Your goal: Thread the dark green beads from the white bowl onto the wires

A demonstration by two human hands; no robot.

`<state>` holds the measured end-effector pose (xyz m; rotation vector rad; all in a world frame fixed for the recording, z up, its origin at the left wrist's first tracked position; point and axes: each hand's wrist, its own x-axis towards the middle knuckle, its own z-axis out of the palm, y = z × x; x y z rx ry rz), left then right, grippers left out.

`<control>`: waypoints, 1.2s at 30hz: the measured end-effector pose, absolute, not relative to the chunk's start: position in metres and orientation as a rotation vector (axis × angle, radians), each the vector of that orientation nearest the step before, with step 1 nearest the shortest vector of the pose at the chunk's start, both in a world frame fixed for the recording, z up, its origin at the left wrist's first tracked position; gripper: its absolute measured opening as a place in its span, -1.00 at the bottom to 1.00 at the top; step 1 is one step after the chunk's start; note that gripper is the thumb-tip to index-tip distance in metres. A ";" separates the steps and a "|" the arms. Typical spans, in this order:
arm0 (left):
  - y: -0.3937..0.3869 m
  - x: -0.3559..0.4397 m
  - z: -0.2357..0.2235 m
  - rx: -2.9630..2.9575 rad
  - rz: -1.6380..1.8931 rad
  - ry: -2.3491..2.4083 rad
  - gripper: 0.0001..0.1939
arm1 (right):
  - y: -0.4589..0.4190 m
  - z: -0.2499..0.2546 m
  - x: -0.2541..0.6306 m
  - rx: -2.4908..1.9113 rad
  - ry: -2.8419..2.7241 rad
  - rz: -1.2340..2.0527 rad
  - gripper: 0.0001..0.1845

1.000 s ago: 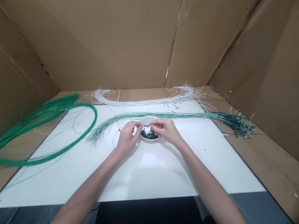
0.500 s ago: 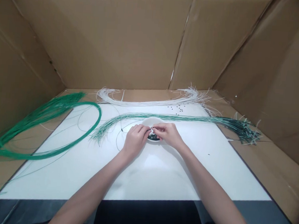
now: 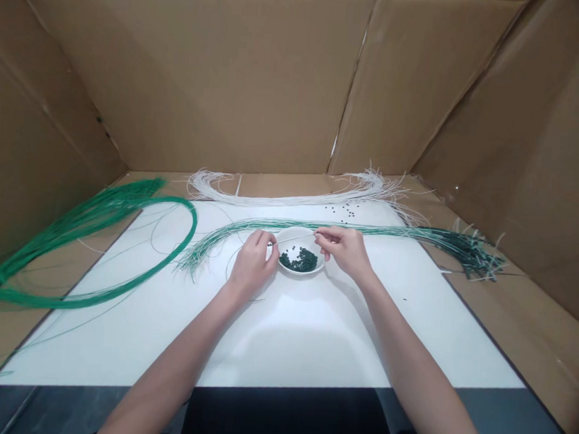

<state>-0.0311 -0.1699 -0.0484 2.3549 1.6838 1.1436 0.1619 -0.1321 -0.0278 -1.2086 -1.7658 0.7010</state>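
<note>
A thin pale strand (image 3: 295, 237) runs taut between my hands above a white bowl (image 3: 299, 272). My left hand (image 3: 255, 260) pinches its left end at the bowl's left side, thumb and fingers together. At the bowl's right rim, my right hand (image 3: 346, 249) grips the other end between thumb and fingertips. Small dark green beads (image 3: 307, 261) lie in the bowl, mostly heaped towards its right. Any bead inside the fingers is too small to make out.
Behind the bowl stretches a bundle of green strands (image 3: 388, 231), with white strands (image 3: 291, 200) farther back. A looped green bundle (image 3: 191, 229) lies at left. Loose dark beads (image 3: 348, 213) dot the white board (image 3: 410, 340). Cardboard walls (image 3: 280, 76) enclose the back and sides.
My hands have moved apart from their meeting point over the bowl, left hand leftward, right hand rightward and up. The strand between them and the beads in the bowl now show.
</note>
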 end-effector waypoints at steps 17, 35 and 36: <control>-0.176 -0.018 -0.054 2.289 1.303 1.499 -0.86 | -0.146 -0.034 0.142 -1.034 -1.779 0.991 -0.78; -0.180 -0.016 -0.050 2.239 1.343 1.497 -0.88 | -0.143 -0.034 0.145 -1.021 -1.708 1.018 -0.78; -0.180 -0.016 -0.050 2.245 1.341 1.498 -0.88 | -0.144 -0.033 0.145 -1.021 -1.707 1.020 -0.78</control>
